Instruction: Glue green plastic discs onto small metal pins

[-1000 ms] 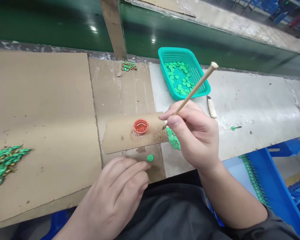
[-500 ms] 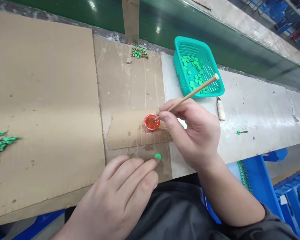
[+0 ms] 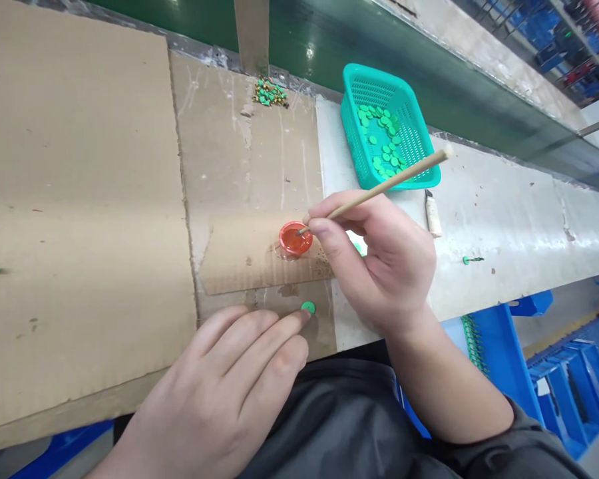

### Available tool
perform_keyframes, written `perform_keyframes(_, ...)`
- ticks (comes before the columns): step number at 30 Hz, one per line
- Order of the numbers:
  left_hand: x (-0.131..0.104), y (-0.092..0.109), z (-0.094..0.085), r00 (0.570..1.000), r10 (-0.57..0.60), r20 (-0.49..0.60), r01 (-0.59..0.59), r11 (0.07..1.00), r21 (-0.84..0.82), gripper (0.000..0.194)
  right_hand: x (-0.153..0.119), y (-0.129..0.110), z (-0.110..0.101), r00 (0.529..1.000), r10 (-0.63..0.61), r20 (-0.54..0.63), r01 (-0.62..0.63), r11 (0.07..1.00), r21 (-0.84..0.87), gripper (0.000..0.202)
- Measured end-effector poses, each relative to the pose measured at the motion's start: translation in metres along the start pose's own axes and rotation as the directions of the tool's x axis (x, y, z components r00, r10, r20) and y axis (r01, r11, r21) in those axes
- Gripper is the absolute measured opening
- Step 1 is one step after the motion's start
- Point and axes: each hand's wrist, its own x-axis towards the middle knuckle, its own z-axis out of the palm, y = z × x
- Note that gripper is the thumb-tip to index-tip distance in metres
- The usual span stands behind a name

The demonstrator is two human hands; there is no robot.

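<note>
1. Right hand [image 3: 387,269]: thumb and forefinger pinch a slim brush [image 3: 389,183], its pale handle slanting up and away, its dark tip inside a small red cup [image 3: 282,245] of reddish liquid.
2. Left hand [image 3: 224,379]: palm down, the fingers lying close together and slightly bent, gripping nothing. One fingertip touches the near edge of a green disc [image 3: 307,307], which lies flat on the bench [image 3: 519,233], just nearer the body than the cardboard strip [image 3: 234,267] that carries the cup.
3. Step in hand, as judged: dipping the tip, with the disc steadied by light contact. How much liquid the tip has taken up cannot be told.
4. Demands of the next move, as judged: lifting the tip clear of the rim calls for a level, unhurried pinch without tilting the cup; the fingertip needs to press lightly, lest the disc slide.
5. Surroundings: beyond the right hand, a teal basket [image 3: 352,130] holds loose green discs [image 3: 387,158]; a small pile of green and gold pieces [image 3: 270,94] lies near the far edge.
</note>
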Motion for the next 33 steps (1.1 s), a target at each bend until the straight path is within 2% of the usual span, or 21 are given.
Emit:
perform_keyframes(13,-0.003,0.001,0.0,1.0,-0.003,0.003,0.003,1.0,-0.013,0.022,0.0,0.005,0.004,1.0,-0.007,-0.007,0.007,1.0,-0.025,0.01)
perform_keyframes(21,-0.005,0.001,0.003,1.0,-0.022,-0.012,0.021,0.999,-0.031,0.023,-0.016,-0.003,-0.017,0.995,-0.018,-0.094,0.019,1.0,0.015,0.014)
perform_keyframes(25,-0.011,0.0,0.006,1.0,-0.012,-0.007,0.012,1.0,-0.009,0.025,-0.026,0.002,-0.018,1.0,0.006,-0.011,-0.006,0.999,-0.033,0.009)
perform_keyframes(33,-0.011,0.0,0.008,1.0,-0.008,-0.016,0.008,1.0,0.012,0.023,-0.026,0.004,-0.018,0.994,-0.057,0.089,0.065,0.994,-0.087,0.013)
